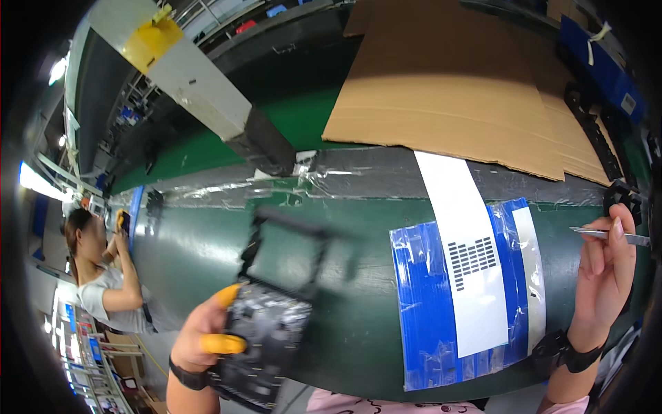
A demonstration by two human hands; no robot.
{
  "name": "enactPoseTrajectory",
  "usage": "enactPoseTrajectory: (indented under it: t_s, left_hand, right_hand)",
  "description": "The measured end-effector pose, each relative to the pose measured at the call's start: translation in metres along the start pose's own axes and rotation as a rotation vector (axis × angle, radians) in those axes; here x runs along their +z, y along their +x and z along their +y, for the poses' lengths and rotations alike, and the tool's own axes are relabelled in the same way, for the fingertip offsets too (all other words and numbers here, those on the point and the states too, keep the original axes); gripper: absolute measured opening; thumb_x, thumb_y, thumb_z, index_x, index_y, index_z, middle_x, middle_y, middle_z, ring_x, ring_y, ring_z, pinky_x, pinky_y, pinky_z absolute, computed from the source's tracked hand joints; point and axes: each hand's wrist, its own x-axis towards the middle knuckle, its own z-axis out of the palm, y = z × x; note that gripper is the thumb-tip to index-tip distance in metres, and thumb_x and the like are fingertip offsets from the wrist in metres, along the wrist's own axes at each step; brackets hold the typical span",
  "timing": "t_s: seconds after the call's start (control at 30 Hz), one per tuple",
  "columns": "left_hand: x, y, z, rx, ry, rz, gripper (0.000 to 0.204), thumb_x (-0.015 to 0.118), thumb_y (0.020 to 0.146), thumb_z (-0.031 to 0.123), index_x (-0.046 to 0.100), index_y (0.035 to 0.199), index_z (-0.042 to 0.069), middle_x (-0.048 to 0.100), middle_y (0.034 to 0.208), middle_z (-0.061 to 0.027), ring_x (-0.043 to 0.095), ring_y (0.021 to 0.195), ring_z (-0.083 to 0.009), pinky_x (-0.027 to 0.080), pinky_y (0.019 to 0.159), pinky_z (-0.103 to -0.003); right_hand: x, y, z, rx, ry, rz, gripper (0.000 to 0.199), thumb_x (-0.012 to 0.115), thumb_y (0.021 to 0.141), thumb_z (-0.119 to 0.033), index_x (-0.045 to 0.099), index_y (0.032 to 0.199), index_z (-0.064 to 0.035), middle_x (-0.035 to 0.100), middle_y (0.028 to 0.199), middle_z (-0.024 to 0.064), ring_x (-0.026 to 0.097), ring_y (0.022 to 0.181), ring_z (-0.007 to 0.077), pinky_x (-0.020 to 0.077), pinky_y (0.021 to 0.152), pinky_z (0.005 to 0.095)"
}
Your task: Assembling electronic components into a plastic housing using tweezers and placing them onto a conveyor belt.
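Note:
My left hand (207,332), with yellow finger cots on, grips a black plastic frame part (269,331) by its left edge. That part has a rectangular opening at its far end and a solid, slightly blurred body nearer me. Raised at the far right, my right hand (607,269) pinches a pair of metal tweezers (631,239) that points left. Between the hands, a white sheet (483,310) with rows of small black rectangular pieces lies across a blue plastic board (424,310) covered in clear tape.
Large cardboard sheets (441,96) lie beyond the green table (358,276). A grey and yellow post (200,90) rises at the back left. Black plastic parts (593,131) sit along the far right. A co-worker (110,276) works at the left, holding something yellow and dark.

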Motion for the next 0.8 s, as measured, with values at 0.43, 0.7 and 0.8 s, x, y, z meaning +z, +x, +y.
enactPoseTrajectory:
  t_s: [0.43, 0.7, 0.8]
  left_hand:
    - [-0.175, 0.167, 0.075, 0.439, -0.172, 0.613, 0.026, 0.039, 0.088, 0.018, 0.049, 0.107, 0.003, 0.055, 0.105, -0.0123, 0.052, 0.098, -0.0202, 0.041, 0.085, -0.035]
    - [0.036, 0.093, 0.037, 0.27, 0.559, -0.25, 0.021, 0.056, 0.078, 0.006, 0.054, 0.098, 0.0, 0.059, 0.09, -0.0086, 0.056, 0.077, -0.0136, 0.045, 0.069, -0.024]
    - [0.164, 0.094, 0.028, 0.35, 0.749, -0.834, 0.026, 0.064, 0.074, 0.008, 0.057, 0.099, 0.005, 0.058, 0.091, -0.0053, 0.056, 0.076, -0.0114, 0.045, 0.066, -0.023]
  right_hand:
    - [-0.038, -0.011, -0.013, 0.018, 0.042, -0.064, 0.029, 0.041, 0.089, -0.014, 0.042, 0.114, 0.0014, 0.055, 0.088, 0.0102, 0.032, 0.049, 0.0033, 0.0262, 0.044, 0.0147]
    - [-0.164, -0.086, -0.11, -0.134, -0.05, 0.154, 0.029, 0.034, 0.092, -0.016, 0.04, 0.111, 0.0057, 0.051, 0.084, 0.0124, 0.035, 0.05, 0.0043, 0.0308, 0.045, 0.0179]
    - [-0.158, -0.09, -0.081, -0.122, 0.153, 0.267, 0.027, 0.035, 0.092, -0.017, 0.045, 0.107, 0.0029, 0.054, 0.083, 0.0158, 0.037, 0.049, 0.007, 0.0308, 0.044, 0.02]
